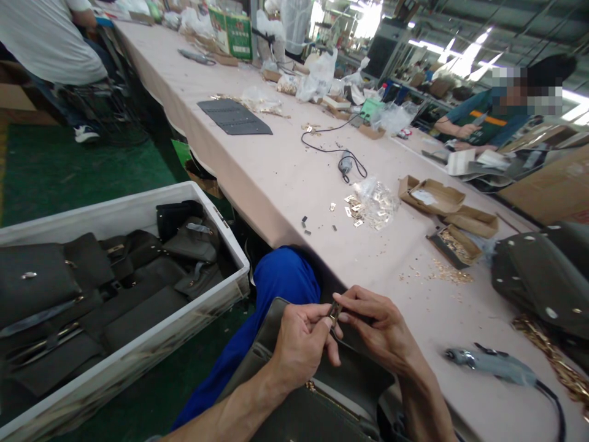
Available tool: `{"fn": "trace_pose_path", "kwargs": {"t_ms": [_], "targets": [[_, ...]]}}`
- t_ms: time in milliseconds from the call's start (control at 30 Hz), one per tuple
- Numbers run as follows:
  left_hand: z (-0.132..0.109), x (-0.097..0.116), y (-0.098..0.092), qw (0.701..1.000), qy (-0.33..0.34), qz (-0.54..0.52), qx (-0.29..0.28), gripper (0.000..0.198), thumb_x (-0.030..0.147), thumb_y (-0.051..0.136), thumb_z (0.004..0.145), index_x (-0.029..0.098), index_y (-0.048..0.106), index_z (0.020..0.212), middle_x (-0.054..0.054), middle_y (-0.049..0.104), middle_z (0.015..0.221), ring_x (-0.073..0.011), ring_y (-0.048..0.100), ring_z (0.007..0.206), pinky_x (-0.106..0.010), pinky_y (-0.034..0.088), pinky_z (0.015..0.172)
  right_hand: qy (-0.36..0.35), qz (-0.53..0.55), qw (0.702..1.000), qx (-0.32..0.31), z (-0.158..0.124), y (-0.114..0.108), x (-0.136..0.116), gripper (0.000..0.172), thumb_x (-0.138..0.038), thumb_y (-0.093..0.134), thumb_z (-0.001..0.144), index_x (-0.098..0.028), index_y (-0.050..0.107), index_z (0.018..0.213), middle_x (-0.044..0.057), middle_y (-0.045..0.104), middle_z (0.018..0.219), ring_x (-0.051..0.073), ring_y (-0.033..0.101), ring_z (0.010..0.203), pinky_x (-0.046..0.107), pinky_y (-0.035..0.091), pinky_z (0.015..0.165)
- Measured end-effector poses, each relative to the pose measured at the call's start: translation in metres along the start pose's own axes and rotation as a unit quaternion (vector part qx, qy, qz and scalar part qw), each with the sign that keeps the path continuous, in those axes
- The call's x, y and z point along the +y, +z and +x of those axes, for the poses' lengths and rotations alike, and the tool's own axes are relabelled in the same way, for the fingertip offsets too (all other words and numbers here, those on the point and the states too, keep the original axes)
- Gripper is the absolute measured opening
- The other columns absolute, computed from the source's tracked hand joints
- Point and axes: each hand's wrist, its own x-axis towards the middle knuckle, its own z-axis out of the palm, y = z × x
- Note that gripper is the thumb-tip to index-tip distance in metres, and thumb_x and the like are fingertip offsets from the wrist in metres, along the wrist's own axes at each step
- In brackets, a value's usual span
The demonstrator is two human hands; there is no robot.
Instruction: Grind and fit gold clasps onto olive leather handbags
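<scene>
A dark grey-green bag (294, 414) lies across my lap, with a gold-coloured zip edge showing below my hands. Above it, my left hand (301, 344) pinches a small metal fitting (334, 312) between thumb and forefinger. From the other side the fingertips of my right hand (380, 328) close on the same fitting. Whether the fitting is attached to the bag is hidden by my fingers. On the table to the right of my right hand lies a grey electric screwdriver (499, 366) with a black cord.
Left of my knee stands a white plastic crate (221, 285) of dark bags. The table (285, 184) carries a plastic bag of metal plates (375, 204), a small box of gold-coloured parts (455, 245) and a second screwdriver (345, 164). Across it sits a co-worker (492, 120).
</scene>
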Motion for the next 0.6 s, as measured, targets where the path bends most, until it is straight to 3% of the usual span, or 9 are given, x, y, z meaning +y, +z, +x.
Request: {"fn": "trace_pose_path", "kwargs": {"t_ms": [300,500,600], "targets": [[-0.001,-0.002,-0.002,1.000,-0.002,-0.003,-0.005,0.026,0.027,0.059,0.094,0.009,0.074,0.081,-0.003,0.060,0.047,-0.0120,0.055,0.035,-0.017,0.040,0.040,0.009,0.000,1.000,-0.016,-0.002,-0.004,0.001,0.025,-0.024,0.067,0.104,-0.030,0.076,0.126,0.003,0.067,0.093,0.016,0.064,0.081,0.029,0.049,0.071],[0.001,0.007,-0.003,0.999,-0.030,-0.025,-0.035,0.028,0.030,0.068,0.088,0.006,0.078,0.081,-0.006,0.065,0.058,-0.0085,0.049,0.034,-0.022,0.052,0.039,0.028,0.090,0.990,-0.105,0.010,-0.021,-0.004,0.022,-0.031,0.073,0.101,-0.024,0.078,0.121,0.003,0.067,0.088,0.017,0.062,0.077,0.028,0.048,0.068],[0.000,0.009,-0.005,0.998,-0.036,-0.024,-0.045,0.028,0.030,0.069,0.088,0.005,0.078,0.080,-0.003,0.059,0.049,-0.0087,0.047,0.033,-0.022,0.053,0.039,0.048,0.132,0.980,-0.140,0.016,-0.023,-0.006,0.019,-0.034,0.074,0.100,-0.019,0.081,0.109,0.004,0.067,0.085,0.017,0.061,0.069,0.028,0.047,0.062]]}}
